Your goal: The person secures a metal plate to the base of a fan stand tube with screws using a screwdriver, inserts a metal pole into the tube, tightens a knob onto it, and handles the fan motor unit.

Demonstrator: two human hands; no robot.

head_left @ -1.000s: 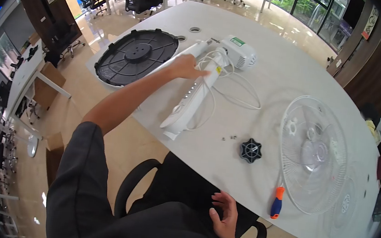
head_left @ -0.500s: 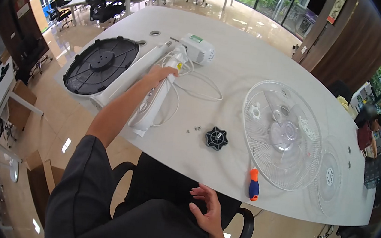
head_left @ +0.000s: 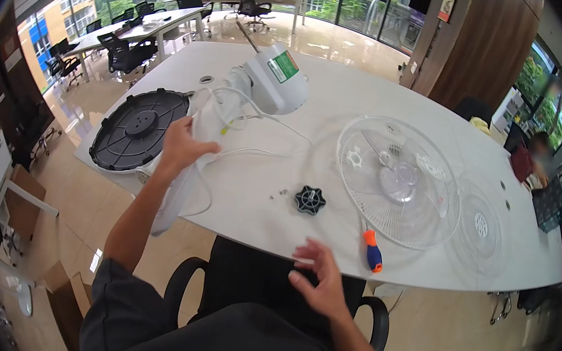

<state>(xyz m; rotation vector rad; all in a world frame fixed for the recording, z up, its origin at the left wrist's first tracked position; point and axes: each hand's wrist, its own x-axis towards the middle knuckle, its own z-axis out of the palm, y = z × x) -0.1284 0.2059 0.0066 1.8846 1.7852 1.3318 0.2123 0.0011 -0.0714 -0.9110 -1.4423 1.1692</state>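
Observation:
My left hand is wrapped round the white body of an electric fan, lifted at a slant at the left of the table. Its motor housing with a green label points up and away, the bare metal shaft sticking out. A white cord loops from it across the table. Above the table's near edge, my right hand hovers with fingers apart, holding nothing. A black star-shaped knob lies beyond it, beside several small screws. An orange and blue screwdriver rests to its right.
A round black fan base lies underside up at the left. Fan blades and a round wire guard lie at the right, a second guard beyond. A black chair stands before me. Another person sits at far right.
My left hand has raised the fan body off the table, tilting its motor end up, and the cord has shifted with it. My right hand has moved up and forward. The view has tipped upward.

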